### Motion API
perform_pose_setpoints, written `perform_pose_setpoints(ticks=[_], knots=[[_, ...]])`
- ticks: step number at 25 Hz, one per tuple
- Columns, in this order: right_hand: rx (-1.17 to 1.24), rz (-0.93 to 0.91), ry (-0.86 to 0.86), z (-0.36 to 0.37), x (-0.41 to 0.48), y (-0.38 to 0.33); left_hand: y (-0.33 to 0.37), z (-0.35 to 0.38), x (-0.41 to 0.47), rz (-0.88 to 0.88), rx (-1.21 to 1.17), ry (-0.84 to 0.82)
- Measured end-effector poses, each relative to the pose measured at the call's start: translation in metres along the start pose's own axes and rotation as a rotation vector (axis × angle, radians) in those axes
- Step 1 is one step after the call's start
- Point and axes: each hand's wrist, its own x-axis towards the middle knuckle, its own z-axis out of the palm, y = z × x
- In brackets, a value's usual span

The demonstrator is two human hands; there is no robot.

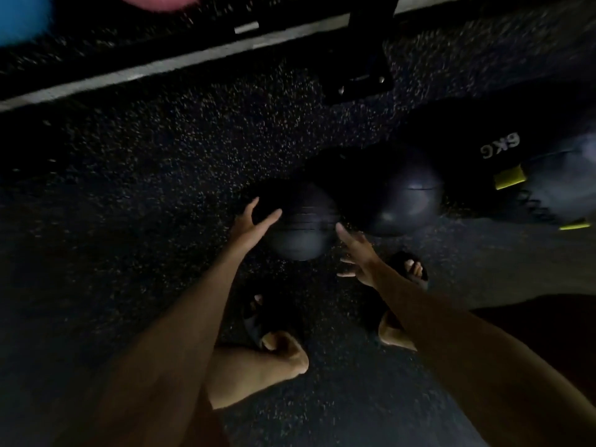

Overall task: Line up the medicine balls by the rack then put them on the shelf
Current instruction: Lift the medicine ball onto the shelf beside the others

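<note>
Left hand [254, 221] and right hand [358, 253], both open, are flanking a dark ball [300, 240]; an uneven squeeze could be sending it rolling.

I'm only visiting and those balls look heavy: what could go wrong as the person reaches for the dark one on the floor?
The left hand and right hand are open beside the nearest ball, with no grip yet; it could slip if lifted hastily. The toes are bare in open sandals just below it, so a drop might hit them. The second ball lies close beside; a nudge may roll it away.
</note>
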Motion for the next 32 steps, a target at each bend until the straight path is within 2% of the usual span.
perform_pose_setpoints(ticks=[4, 8, 19, 26, 32], knots=[[0.161, 0.047, -0.098, -0.008, 0.084, 0.011, -0.018, 0.018, 0.054, -0.054, -0.179, -0.093], [0.303, 0.07, -0.233, -0.008, 0.115, 0.012, -0.024, 0.024, 0.076, -0.113, -0.419, -0.205], [0.272, 0.134, -0.083, -0.004, 0.041, 0.032, -0.027, 0.025, 0.005, -0.259, -0.471, -0.139], [0.28, 0.085, -0.031, 0.004, -0.113, 0.011, 0.02, -0.019, -0.137, -0.273, -0.513, -0.095], [0.189, -0.109, -0.041, 0.025, -0.321, -0.07, 0.099, -0.114, -0.323, -0.086, -0.664, -0.02]])
